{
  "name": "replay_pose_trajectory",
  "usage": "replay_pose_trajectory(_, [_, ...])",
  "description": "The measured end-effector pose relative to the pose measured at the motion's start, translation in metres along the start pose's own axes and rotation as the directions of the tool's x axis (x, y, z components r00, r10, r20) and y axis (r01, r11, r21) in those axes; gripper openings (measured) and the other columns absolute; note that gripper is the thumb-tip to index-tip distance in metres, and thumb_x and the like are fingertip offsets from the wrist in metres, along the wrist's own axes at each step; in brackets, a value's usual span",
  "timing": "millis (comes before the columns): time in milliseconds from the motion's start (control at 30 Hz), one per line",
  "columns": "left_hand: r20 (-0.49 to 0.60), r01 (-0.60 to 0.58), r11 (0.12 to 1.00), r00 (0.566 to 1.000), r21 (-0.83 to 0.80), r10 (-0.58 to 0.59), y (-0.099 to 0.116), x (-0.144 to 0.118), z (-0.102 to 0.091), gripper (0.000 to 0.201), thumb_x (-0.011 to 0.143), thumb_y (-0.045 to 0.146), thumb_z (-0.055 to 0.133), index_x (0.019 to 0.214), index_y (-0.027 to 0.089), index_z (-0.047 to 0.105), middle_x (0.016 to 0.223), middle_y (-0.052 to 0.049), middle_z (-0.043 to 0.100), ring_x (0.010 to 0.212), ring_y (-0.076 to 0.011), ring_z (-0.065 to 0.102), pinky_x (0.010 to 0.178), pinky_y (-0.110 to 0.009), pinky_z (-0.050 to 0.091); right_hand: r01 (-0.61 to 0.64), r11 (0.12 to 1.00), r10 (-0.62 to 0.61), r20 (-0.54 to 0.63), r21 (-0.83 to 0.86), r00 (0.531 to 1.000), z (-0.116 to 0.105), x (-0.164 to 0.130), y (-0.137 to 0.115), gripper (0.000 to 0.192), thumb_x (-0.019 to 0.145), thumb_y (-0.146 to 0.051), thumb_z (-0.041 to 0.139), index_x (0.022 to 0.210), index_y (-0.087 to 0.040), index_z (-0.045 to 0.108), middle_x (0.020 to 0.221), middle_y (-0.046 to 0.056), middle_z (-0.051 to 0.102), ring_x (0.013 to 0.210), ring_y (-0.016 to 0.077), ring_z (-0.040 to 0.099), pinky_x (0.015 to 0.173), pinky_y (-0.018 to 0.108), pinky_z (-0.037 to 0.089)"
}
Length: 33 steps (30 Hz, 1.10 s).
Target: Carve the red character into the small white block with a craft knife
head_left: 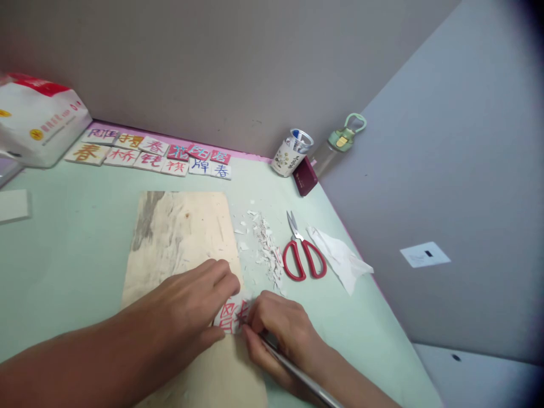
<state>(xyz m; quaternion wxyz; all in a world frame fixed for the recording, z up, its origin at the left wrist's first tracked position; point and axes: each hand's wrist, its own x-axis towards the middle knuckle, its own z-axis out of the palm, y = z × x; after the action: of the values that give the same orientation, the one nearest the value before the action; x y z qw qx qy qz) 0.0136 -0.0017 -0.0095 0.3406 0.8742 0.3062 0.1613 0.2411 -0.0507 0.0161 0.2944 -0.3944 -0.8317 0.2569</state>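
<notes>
Tile [232, 315] on board [182, 238], between both hands.
Left hand [191, 306] pins tile's left edge flat, grasping nothing; right hand [283, 334] clenches knife [297, 374], tip at tile's right edge.

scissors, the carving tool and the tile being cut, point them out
scissors [304, 258], head view, on the red handles
carving tool [301, 377], head view, on its metal shaft
tile [232, 314], head view, on its red-lettered face

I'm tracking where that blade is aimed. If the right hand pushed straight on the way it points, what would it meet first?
The right hand points left, so probably the small tile with red characters, then the left hand's fingers holding it down; depth is unclear.
</notes>
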Motion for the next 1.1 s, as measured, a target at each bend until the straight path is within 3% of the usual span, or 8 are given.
replay_pose_trajectory(333, [0.046,0.027,1.0,0.999,0.0,-0.027,0.004,0.001,-0.004,0.033,0.085,0.005,0.061,0.112,0.023,0.056,0.11,-0.003,0.058,0.1,-0.0245,0.06,0.081,-0.038,0.045,-0.019,1.0,0.019,0.023,0.016,1.0,0.0,-0.001,0.0,0.026,0.093,-0.006,0.05,0.08,-0.026,0.039,0.07,-0.002,0.055,0.062,0.0144,0.051,0.056,0.029,0.04])
replay_pose_trajectory(567, [0.008,0.02,1.0,1.0,-0.013,-0.019,0.001,-0.001,-0.001,0.032,0.086,0.006,0.062,0.112,0.024,0.056,0.109,-0.001,0.058,0.1,-0.0227,0.059,0.082,-0.037,0.044,-0.016,1.0,0.016,0.008,0.022,1.0,0.0,0.0,0.0,0.026,0.093,-0.006,0.05,0.081,-0.026,0.039,0.07,-0.003,0.053,0.062,0.0136,0.049,0.057,0.028,0.038])
replay_pose_trajectory(767, [0.01,0.041,0.999,0.999,0.034,-0.042,0.004,-0.001,-0.001,0.035,0.081,0.003,0.063,0.109,0.023,0.058,0.108,-0.002,0.058,0.099,-0.0245,0.06,0.082,-0.039,0.046,-0.14,0.984,0.141,-0.006,0.112,0.99,0.001,-0.002,-0.003,0.022,0.091,-0.01,0.053,0.08,-0.024,0.042,0.072,-0.004,0.054,0.062,0.0112,0.049,0.057,0.024,0.038])
replay_pose_trajectory(1100, [0.085,0.156,0.966,0.981,0.204,-0.176,0.028,0.013,-0.01,0.033,0.077,0.008,0.065,0.109,0.016,0.067,0.11,-0.013,0.064,0.107,-0.036,0.062,0.092,-0.056,0.052,-0.308,0.939,0.312,-0.003,0.149,0.95,0.0,0.0,-0.011,0.022,0.092,-0.015,0.053,0.075,-0.023,0.043,0.066,-0.007,0.048,0.056,0.0091,0.042,0.055,0.023,0.033])
